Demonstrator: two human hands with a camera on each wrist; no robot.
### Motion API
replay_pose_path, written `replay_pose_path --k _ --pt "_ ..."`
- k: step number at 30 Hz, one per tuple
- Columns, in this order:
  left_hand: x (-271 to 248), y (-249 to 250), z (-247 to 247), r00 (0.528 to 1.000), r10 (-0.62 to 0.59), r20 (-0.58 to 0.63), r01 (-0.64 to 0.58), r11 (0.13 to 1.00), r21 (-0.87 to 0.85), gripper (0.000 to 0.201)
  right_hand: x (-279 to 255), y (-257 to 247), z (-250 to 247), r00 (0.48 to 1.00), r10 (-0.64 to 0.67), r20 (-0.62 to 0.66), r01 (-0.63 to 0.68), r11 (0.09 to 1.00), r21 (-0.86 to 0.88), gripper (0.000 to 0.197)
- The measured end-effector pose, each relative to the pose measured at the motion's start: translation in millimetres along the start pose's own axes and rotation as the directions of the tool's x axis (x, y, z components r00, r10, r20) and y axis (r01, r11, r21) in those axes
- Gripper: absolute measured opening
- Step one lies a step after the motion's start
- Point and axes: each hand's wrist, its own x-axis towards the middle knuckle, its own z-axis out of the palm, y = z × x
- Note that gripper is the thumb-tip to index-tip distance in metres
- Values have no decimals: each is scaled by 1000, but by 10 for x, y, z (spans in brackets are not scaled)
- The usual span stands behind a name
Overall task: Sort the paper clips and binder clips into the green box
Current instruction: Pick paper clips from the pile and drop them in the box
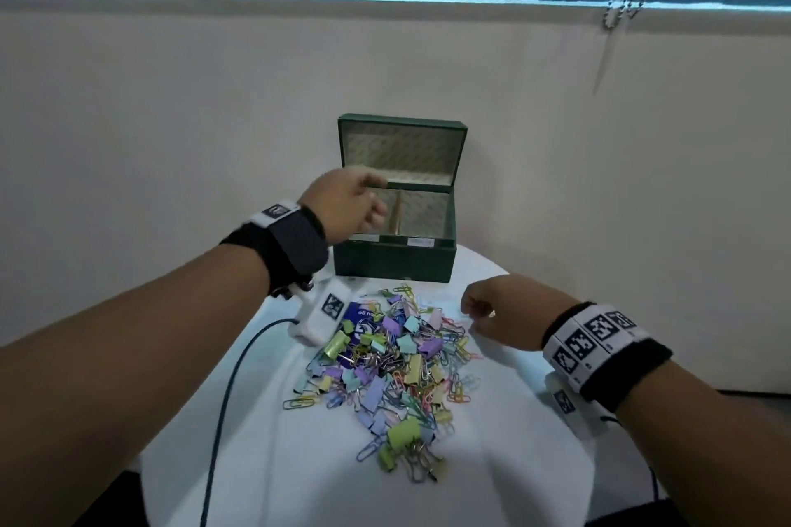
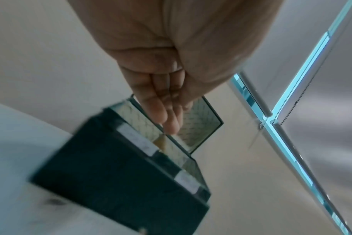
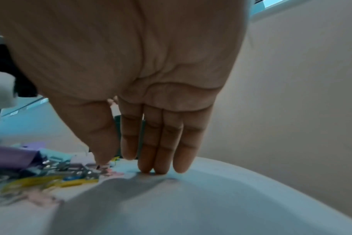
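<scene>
**Three cameras, one small table**

The head view looks forward and down from above the round white table point(image 1: 492, 483), taking in both forearms. The left wrist view sits close under the left hand point(image 2: 165, 89), facing the green box point(image 2: 119, 182), shared with the head view point(image 1: 394, 265). The right wrist view hugs the right hand point(image 3: 151, 79), low over the tabletop.
</scene>
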Motion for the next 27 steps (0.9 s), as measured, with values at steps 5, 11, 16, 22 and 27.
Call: replay_pose_path --k 5,11,16,22,27 --pt "-522 -520 -288 969 -78 233 -108 716 690 24 116 -63 86 1000 -15 -19 16 999 36 34" --pt "-643 -792 -111 920 -139 368 -231 566 792 42 428 -197 129 998 -68 18 67 996 57 65" --pt "-587 -825 -60 941 -130 312 -173 607 775 22 557 -340 140 991 -82 105 91 992 -88 79" --pt "-599 -822 -67 955 -143 259 -105 657 747 33 532 -280 101 993 -111 -39 109 993 -36 20" --pt "-613 -824 -58 972 -49 229 -131 697 705 36 473 -304 112 997 -68 -36 68 998 -1 35"
